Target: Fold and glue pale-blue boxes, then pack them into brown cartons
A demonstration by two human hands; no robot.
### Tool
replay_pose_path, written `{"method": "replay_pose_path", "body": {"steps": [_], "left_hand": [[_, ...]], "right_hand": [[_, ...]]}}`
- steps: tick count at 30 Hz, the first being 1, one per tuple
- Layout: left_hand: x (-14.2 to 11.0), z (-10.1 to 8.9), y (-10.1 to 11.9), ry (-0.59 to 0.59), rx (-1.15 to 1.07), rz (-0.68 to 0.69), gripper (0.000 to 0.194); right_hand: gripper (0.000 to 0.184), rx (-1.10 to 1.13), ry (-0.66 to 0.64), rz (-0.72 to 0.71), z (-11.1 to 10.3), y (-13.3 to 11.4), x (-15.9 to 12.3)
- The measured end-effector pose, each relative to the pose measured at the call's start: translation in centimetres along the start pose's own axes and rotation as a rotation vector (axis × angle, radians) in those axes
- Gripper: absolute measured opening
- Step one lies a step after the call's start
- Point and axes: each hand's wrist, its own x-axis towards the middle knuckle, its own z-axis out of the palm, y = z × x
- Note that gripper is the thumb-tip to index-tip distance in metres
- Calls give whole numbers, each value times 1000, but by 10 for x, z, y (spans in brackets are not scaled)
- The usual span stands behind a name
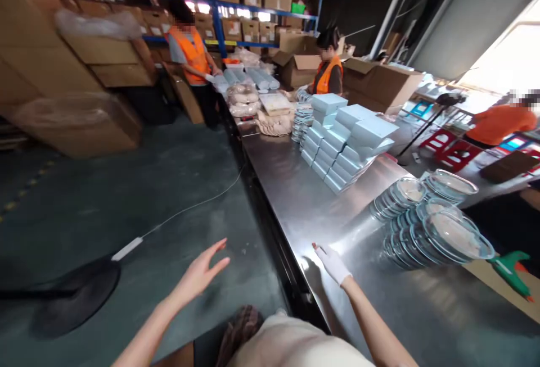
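My left hand (pixel 202 271), bare, hangs over the floor left of the metal table (pixel 287 204). Its thumb and fingers are apart, and nothing is in them. In a white glove with bare fingertips, my right hand (pixel 332 263) hovers at or just above the table's near edge. Its fingers stretch forward and I see nothing held. To its right stand stacks of clear round glass-like dishes (pixel 426 238) with pale blue rims. Farther along the table, light blue boxes (pixel 337 148) are piled in a stepped block.
A green glue gun (pixel 512 271) lies on cardboard at the right. Two people in orange vests (pixel 194 55) work at the far end, near wrapped bundles (pixel 242 97). A black round base (pixel 80 294) with a cable stands on the floor. Cartons (pixel 84 125) line the left.
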Motion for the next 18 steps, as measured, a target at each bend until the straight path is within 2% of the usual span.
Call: {"method": "replay_pose_path", "body": {"steps": [3, 5, 8, 11, 14, 16, 18], "left_hand": [[131, 73, 25, -115, -241, -10, 80], [215, 110, 48, -163, -340, -10, 84], [337, 153, 86, -248, -401, 12, 81], [448, 186, 122, -291, -419, -19, 73], [535, 211, 148, -308, -411, -56, 67], [581, 224, 163, -325, -398, -50, 64], [620, 237, 176, -354, -387, -19, 61]], "right_hand": [[44, 27, 39, 34, -8, 5, 33], [43, 70, 78, 61, -13, 8, 57], [51, 170, 199, 173, -19, 15, 96], [55, 381, 374, 389, -18, 19, 132], [63, 570, 459, 541, -15, 17, 161], [64, 658, 497, 578, -17, 13, 179], [59, 757, 625, 627, -26, 11, 197]]}}
